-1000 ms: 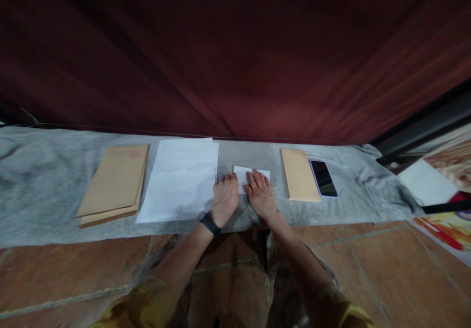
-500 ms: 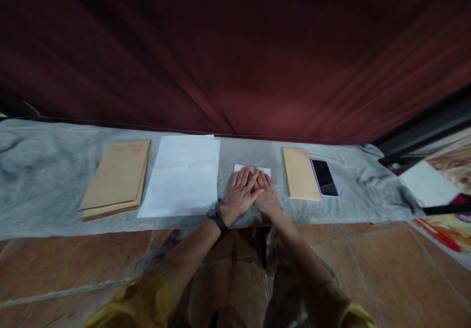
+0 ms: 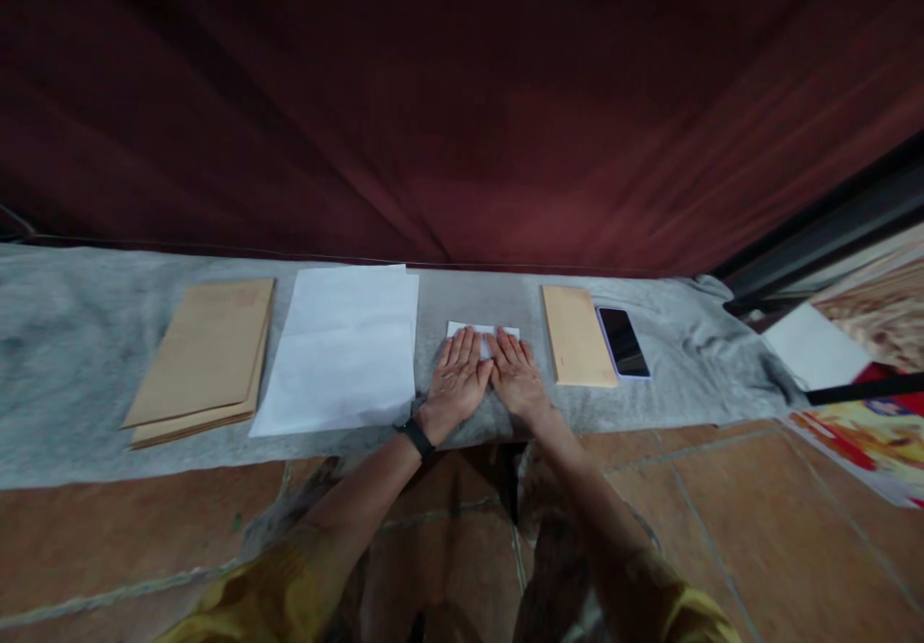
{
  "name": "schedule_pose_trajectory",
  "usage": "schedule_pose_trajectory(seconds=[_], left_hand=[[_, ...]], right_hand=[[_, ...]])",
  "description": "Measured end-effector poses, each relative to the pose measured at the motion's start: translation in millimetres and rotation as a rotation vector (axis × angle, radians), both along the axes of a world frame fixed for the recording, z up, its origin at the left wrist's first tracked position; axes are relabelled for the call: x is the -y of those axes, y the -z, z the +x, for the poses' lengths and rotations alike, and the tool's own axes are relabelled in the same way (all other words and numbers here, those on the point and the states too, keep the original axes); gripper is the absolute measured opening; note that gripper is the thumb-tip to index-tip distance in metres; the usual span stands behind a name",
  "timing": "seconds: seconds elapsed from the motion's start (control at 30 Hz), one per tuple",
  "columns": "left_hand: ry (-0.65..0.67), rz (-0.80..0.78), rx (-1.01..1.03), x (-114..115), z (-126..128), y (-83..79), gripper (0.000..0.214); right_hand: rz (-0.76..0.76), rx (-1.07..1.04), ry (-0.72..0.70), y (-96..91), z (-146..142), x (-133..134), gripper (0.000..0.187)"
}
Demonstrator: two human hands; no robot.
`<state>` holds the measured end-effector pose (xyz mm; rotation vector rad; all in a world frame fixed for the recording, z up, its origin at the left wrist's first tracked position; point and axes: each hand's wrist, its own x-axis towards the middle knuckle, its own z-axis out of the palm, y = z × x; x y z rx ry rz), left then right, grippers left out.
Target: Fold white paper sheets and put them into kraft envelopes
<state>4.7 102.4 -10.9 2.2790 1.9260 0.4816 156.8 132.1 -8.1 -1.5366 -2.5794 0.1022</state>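
Both of my hands lie flat, side by side, on a small folded white paper (image 3: pixel 482 331) on the grey cloth (image 3: pixel 64 354). My left hand (image 3: pixel 456 380), with a black band at the wrist, covers the paper's left half with fingers stretched out. My right hand (image 3: pixel 514 375) presses its right half, fingers also extended. Only the paper's far edge shows beyond my fingertips.
Left of my hands lies a stack of white sheets (image 3: pixel 339 349), and further left a pile of brown envelopes (image 3: pixel 198 362). To the right are a single brown envelope (image 3: pixel 577 347) and a black phone (image 3: pixel 622 341). Dark red curtain behind; tiled floor in front.
My left hand moved from beside the white sheets onto the folded paper. The two hands briefly overlapped, then spread apart to lie side by side on it.
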Motion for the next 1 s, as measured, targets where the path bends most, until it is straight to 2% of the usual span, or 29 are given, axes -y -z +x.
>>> schedule_pose_trajectory(seconds=[0.2,0.67,0.8,0.9,1.0], left_hand=[[-0.062,0.027,-0.001,2,0,8.1,0.062],[-0.163,0.025,-0.040,0,-9,-0.1,0.067],[-0.164,0.010,-0.051,-2,-9,-0.3,0.069],[-0.163,-0.027,-0.072,-3,-10,0.6,0.067],[-0.156,-0.071,-0.102,-4,-12,2.3,0.063]], right_hand=[[0.014,-0.028,0.027,0.1,7,0,0.055],[0.030,-0.083,0.121,3.2,26,-2,0.059],[0.047,-0.120,0.113,-6.3,15,-1,0.056],[0.051,-0.185,0.039,-11.1,-4,6,0.057],[0.034,-0.228,-0.038,-8.3,-24,13,0.058]])
